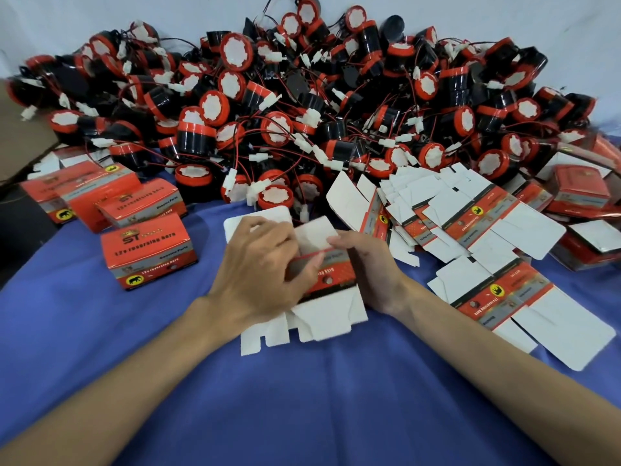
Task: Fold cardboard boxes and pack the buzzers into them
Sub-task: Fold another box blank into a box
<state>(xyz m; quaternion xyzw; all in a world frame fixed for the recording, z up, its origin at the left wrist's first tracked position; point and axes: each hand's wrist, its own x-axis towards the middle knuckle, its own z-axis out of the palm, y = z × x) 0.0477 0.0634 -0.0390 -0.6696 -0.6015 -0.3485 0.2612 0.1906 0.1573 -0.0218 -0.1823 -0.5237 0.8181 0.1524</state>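
Note:
A partly folded red and white cardboard box [331, 309] lies on the blue cloth at the centre, its white flaps spread toward me and away. My left hand [258, 267] grips its left side with curled fingers. My right hand [368, 264] holds the right side, thumb on the top edge. Behind the box rises a large heap of red and black buzzers [302, 105] with red wires and white plugs. A fan of flat unfolded boxes [470, 216] lies to the right.
Several closed red boxes [148, 253] stand at the left on the blue cloth [302, 398]. More red boxes [581, 193] sit at the far right. A brown carton edge [20, 136] shows at the left border. A white wall is behind the heap.

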